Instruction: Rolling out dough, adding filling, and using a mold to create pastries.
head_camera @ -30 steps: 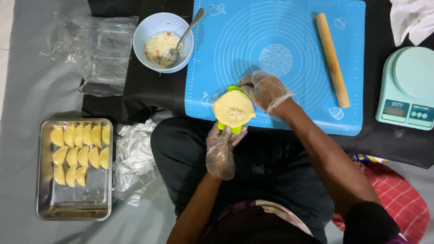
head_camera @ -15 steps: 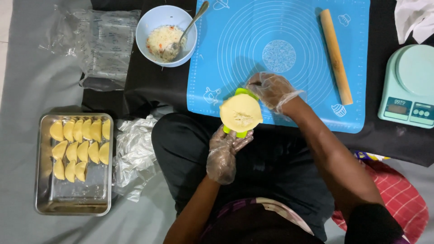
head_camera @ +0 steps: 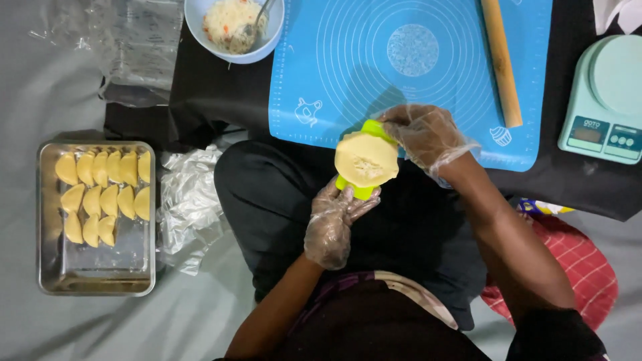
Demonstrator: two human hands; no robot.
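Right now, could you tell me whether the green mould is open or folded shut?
Open: the dough round lies flat and unfolded across the mould, with green showing at both ends.

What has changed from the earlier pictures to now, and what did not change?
Little changed. The left hand and right hand keep holding the green mould with the dough round on it; it drifted slightly toward the person's right, and nothing was let go. The tray, bowl, rolling pin and scale stayed put.
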